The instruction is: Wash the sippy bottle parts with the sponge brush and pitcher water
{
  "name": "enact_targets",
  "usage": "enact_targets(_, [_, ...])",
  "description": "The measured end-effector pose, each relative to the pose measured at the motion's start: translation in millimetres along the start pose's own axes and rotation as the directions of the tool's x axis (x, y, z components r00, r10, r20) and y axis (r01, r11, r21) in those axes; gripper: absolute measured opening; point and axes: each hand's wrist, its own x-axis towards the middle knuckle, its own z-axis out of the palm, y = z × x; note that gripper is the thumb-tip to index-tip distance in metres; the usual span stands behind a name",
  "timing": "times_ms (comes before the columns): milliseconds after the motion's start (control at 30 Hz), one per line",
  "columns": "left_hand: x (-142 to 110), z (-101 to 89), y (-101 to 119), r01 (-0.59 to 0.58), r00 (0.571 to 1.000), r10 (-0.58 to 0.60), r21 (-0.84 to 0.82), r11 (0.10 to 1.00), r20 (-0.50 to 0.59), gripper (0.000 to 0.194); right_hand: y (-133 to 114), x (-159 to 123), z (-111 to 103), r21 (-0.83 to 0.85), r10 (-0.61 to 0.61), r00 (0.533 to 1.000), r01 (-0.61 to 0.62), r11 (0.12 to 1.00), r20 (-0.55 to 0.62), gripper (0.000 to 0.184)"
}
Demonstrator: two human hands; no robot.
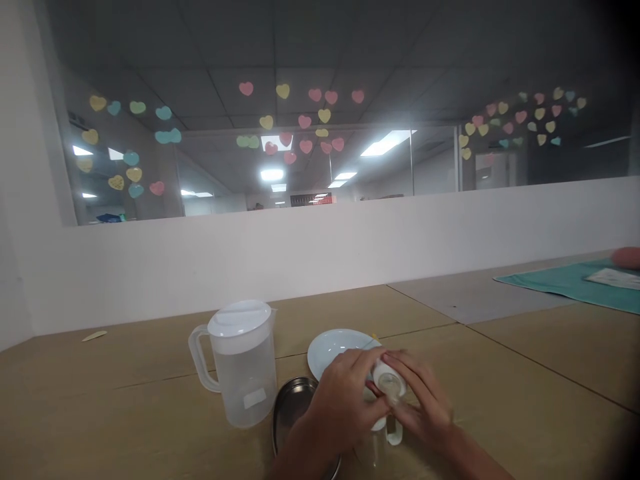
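Note:
My left hand point(347, 393) and my right hand point(425, 400) are both closed around a small white round container point(389, 377). Its face toward me is round, with a pale translucent middle; its exact kind is unclear. Just below it stands a clear cup point(371, 448) with a handle point(395, 433) on its right, partly hidden by my hands. Behind my left hand lies a white plate point(333, 348), part of it covered by the fingers. A dark metal tray point(293, 403) sits left of my left hand, its near part behind my forearm.
A lidded translucent pitcher point(245, 380) stands left of the metal tray, handle to the left. A flat pale piece point(95, 335) lies far left on the wooden table point(125, 427). At the far right is a teal cloth point(555, 283). A white wall point(300, 257) and window close off the back.

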Motion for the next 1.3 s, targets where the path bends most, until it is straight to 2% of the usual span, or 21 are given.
enact_targets(67, [0.5, 2.1, 6.3, -0.087, 0.996, 0.086, 0.111, 0.99, 0.012, 0.049, -6.9, 2.0, -5.0, -0.034, -0.012, 0.999, 0.011, 0.999, -0.049, 0.058])
enact_targets(133, [-0.1, 3.0, 9.3, -0.141, 0.989, 0.128, 0.239, 0.961, 0.068, 0.047, -11.5, 1.5, -6.4, -0.056, -0.019, 0.998, 0.016, 0.998, -0.054, 0.057])
enact_targets(233, [-1.8, 3.3, 8.1, -0.168, 0.975, 0.098, 0.379, 0.91, 0.199, 0.046, -14.8, -1.9, -4.9, -0.058, -0.028, 0.999, 0.027, 0.998, -0.015, 0.057])
enact_targets(333, [-3.6, 3.1, 6.3, -0.181, 0.956, 0.058, 0.425, 0.887, 0.287, 0.047, -15.0, -4.7, -5.5, -0.049, -0.044, 0.999, 0.046, 0.998, 0.026, 0.059])
enact_targets(400, [-4.3, 0.1, 7.7, -0.193, 0.957, 0.088, 0.385, 0.902, 0.275, 0.048, -13.6, -5.5, -7.4, -0.058, -0.068, 0.997, 0.069, 0.996, 0.03, 0.061])
enact_targets(467, [-4.1, -7.2, 10.2, -0.131, 0.977, 0.078, 0.27, 0.954, 0.199, 0.048, -11.3, -5.9, -8.0, -0.054, -0.129, 0.991, 0.13, 0.99, 0.032, 0.061])
enact_targets(533, [-2.7, -18.0, 10.3, 0.028, 0.994, -0.038, 0.089, 0.996, 0.105, 0.047, -8.7, -6.1, -5.1, -0.031, -0.158, 0.987, 0.158, 0.987, 0.026, 0.058])
enact_targets(600, [-0.9, -27.9, 4.8, 0.169, 0.985, -0.168, -0.022, 0.985, 0.04, 0.045, -5.2, -5.9, 1.5, -0.01, -0.046, 0.999, 0.046, 0.999, 0.013, 0.052])
enact_targets(633, [-0.3, -30.6, -0.7, 0.209, 0.978, -0.209, -0.009, 0.978, 0.013, 0.042, -2.6, -5.7, 5.5, -0.005, 0.082, 0.997, -0.082, 0.997, 0.001, 0.049])
enact_targets(667, [-0.2, -30.8, -7.9, 0.229, 0.974, -0.228, 0.054, 0.972, -0.015, 0.039, 0.6, -5.5, 9.7, 0.004, 0.238, 0.971, -0.238, 0.971, -0.006, 0.046])
enact_targets(700, [-0.7, -28.1, -16.5, 0.251, 0.968, -0.246, 0.143, 0.957, -0.048, 0.036, 4.8, -5.4, 13.5, 0.018, 0.397, 0.918, -0.397, 0.918, -0.001, 0.046])
enact_targets(767, [-3.5, -14.7, -35.7, 0.297, 0.955, -0.291, 0.304, 0.905, -0.067, 0.033, 15.5, -6.3, 19.7, 0.035, 0.633, 0.772, -0.636, 0.771, 0.058, 0.047])
enact_targets(800, [-5.6, -5.0, -45.2, 0.311, 0.948, -0.314, 0.355, 0.882, -0.051, 0.032, 21.7, -7.7, 22.0, 0.009, 0.697, 0.708, -0.702, 0.712, 0.118, 0.045])
enact_targets(867, [-9.6, 15.4, -61.4, 0.335, 0.927, -0.374, 0.435, 0.836, 0.003, 0.034, 33.9, -12.4, 25.5, -0.054, 0.723, 0.637, -0.739, 0.671, 0.267, 0.036])
enact_targets(933, [-11.9, 29.9, -71.7, 0.356, 0.906, -0.423, 0.485, 0.799, 0.031, 0.037, 43.7, -18.7, 28.3, -0.097, 0.69, 0.61, -0.718, 0.689, 0.389, 0.028])
enact_targets(1000, [-11.5, 31.1, -74.9, 0.369, 0.903, -0.429, 0.491, 0.789, 0.01, 0.041, 49.2, -24.5, 30.7, -0.117, 0.655, 0.604, -0.688, 0.716, 0.455, 0.025])
enact_targets(1067, [-9.0, 16.7, -71.4, 0.368, 0.921, -0.384, 0.468, 0.804, -0.066, 0.042, 50.2, -27.9, 31.9, -0.134, 0.628, 0.61, -0.658, 0.741, 0.482, 0.025])
enact_targets(1167, [-6.1, -27.2, -58.8, 0.341, 0.93, -0.237, 0.417, 0.842, -0.282, 0.034, 47.2, -28.2, 31.3, -0.174, 0.606, 0.616, -0.615, 0.769, 0.502, 0.028])
enact_targets(1233, [-8.2, -61.4, -52.0, 0.336, 0.87, -0.131, 0.377, 0.863, -0.476, 0.029, 44.8, -26.7, 29.9, -0.196, 0.601, 0.608, -0.6, 0.776, 0.519, 0.03])
enact_targets(1300, [-14.6, -91.3, -52.1, 0.385, 0.761, -0.085, 0.343, 0.857, -0.643, 0.026, 43.4, -25.2, 28.7, -0.211, 0.605, 0.598, -0.597, 0.774, 0.526, 0.028])
